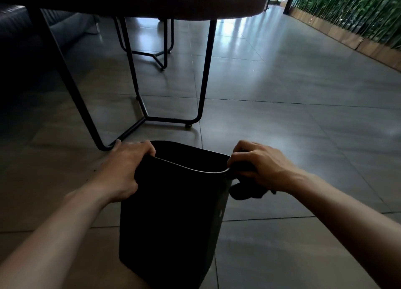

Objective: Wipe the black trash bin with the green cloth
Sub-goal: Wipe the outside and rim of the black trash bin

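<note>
Tiled floor (282, 126), bin (173, 212) between hands.

You've got a glossy grey tiled floor (282, 93) under everything, with the black trash bin (173, 212) sitting tilted on it right in front of you and the black metal legs (138, 106) of a round table planted just behind the bin.

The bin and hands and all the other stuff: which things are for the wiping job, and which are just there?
For the job:
- black trash bin, standing on the floor
- left hand, gripping the bin's rim
- right hand, at the rim, bunching a dark cloth; its colour is unclear in this dim light

Just there:
- table with black metal legs
- sofa
- plant wall
</note>
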The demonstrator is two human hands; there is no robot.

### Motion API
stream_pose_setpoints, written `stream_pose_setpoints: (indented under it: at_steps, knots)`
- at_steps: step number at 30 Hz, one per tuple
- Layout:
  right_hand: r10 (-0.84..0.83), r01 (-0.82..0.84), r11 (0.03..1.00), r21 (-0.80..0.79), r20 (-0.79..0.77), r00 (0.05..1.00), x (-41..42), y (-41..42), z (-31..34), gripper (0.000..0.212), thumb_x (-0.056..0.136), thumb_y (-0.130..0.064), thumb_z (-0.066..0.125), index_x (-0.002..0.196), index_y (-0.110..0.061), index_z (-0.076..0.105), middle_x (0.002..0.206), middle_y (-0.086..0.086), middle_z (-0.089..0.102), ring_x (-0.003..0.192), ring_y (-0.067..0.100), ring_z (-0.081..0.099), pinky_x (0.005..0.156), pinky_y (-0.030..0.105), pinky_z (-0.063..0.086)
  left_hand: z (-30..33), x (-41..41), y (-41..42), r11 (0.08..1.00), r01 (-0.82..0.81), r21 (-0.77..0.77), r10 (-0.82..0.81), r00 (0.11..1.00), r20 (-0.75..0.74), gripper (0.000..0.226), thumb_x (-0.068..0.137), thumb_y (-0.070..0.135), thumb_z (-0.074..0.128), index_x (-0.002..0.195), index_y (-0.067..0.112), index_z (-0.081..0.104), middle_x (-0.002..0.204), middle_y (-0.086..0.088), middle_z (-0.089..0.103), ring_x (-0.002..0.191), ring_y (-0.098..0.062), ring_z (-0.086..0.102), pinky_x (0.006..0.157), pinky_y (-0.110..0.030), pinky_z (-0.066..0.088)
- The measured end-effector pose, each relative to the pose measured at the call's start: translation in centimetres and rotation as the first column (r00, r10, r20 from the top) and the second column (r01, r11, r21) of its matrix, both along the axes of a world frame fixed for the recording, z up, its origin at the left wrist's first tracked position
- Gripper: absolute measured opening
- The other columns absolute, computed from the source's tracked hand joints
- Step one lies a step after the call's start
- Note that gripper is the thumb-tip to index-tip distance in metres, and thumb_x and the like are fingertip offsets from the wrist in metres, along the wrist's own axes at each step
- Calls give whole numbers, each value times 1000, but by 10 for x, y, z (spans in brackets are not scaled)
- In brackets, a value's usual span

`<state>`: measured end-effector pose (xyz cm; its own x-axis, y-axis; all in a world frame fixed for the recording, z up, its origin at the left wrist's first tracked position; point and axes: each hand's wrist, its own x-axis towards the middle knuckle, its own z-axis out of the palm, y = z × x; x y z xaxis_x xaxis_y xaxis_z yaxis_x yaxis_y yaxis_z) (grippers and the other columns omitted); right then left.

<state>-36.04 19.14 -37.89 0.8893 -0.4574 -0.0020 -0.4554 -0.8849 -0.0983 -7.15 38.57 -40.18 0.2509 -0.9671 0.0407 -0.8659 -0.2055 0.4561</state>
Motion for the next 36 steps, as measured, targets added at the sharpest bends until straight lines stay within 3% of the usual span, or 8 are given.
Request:
stream_pose_setpoints:
  at_steps: [5, 9, 14, 20, 23, 29, 34, 36]
  knots:
    - [4, -3, 1000, -18, 62, 998, 28, 27, 28, 21, 95, -58, 59, 114, -48, 62, 111, -14, 55, 88, 19, 60, 68, 35, 48, 9, -5, 1, 981, -2, -196, -16, 996, -88, 63, 74, 1, 63, 127, 33, 56, 123, 10, 58, 119, -20, 52, 106, -39, 40]
    - [-88, 91, 993, -76, 34, 996, 65, 39, 45, 24, 96, -58, 57, 115, -45, 63, 109, -7, 55, 85, 22, 53, 67, 33, 38, 28, -26, -1, 942, 49, -333, -143, 953, -265, 71, 70, 13, 55, 134, 44, 52, 131, 26, 56, 128, 0, 50, 104, -23, 39]
    - [-135, 150, 980, -133, 117, 984, 95, 55, 40, 27, 98, -52, 58, 122, -43, 65, 113, -4, 56, 100, 27, 62, 69, 33, 38, 25, -24, -2, 957, 125, -261, -134, 991, -19, 64, 82, 34, 72, 141, 41, 50, 136, 19, 58, 129, -10, 50, 109, -41, 41]
    - [16, -38, 999, 19, 656, 755, 87, 81, 12, 48, 86, -29, 80, 125, -21, 54, 116, -2, 57, 95, 18, 60, 72, 36, 57, 18, 5, 5, 970, 38, -239, -63, 993, -98, 66, 80, 30, 79, 136, 47, 50, 120, 33, 52, 119, -7, 45, 100, -38, 45]
    - [79, -104, 994, -15, 761, 644, 97, 104, -18, 47, 84, -29, 78, 118, -15, 49, 127, 6, 50, 109, 23, 57, 79, 35, 57, 17, 12, 3, 975, 23, -221, -58, 987, -152, 65, 80, 26, 79, 134, 48, 51, 124, 23, 55, 119, -10, 46, 101, -42, 46]
    - [315, -180, 919, -350, 377, 871, 92, 143, -106, 64, 95, -56, 64, 146, -21, 48, 165, 13, 32, 153, 39, 31, 119, 55, 35, 14, 17, 3, 963, -4, -269, -47, 982, -183, 60, 80, 16, 78, 128, 45, 57, 118, 30, 54, 123, -8, 47, 106, -38, 43]
    - [664, -529, 619, -580, 27, 747, 54, 154, -144, 44, 109, -22, 50, 152, -28, 47, 164, 6, 38, 149, 33, 39, 125, 53, 27, 14, 24, 11, 973, -42, -225, -11, 974, -225, 60, 79, 21, 80, 124, 51, 55, 110, 40, 46, 114, -3, 47, 96, -29, 42]
    - [660, -496, 657, -568, 115, 742, 61, 136, -126, 40, 108, -21, 53, 148, -29, 53, 163, 7, 41, 148, 34, 41, 121, 55, 33, 13, 24, 13, 971, -54, -232, 0, 974, -228, 60, 79, 20, 80, 124, 51, 55, 111, 37, 48, 114, -5, 48, 99, -31, 43]
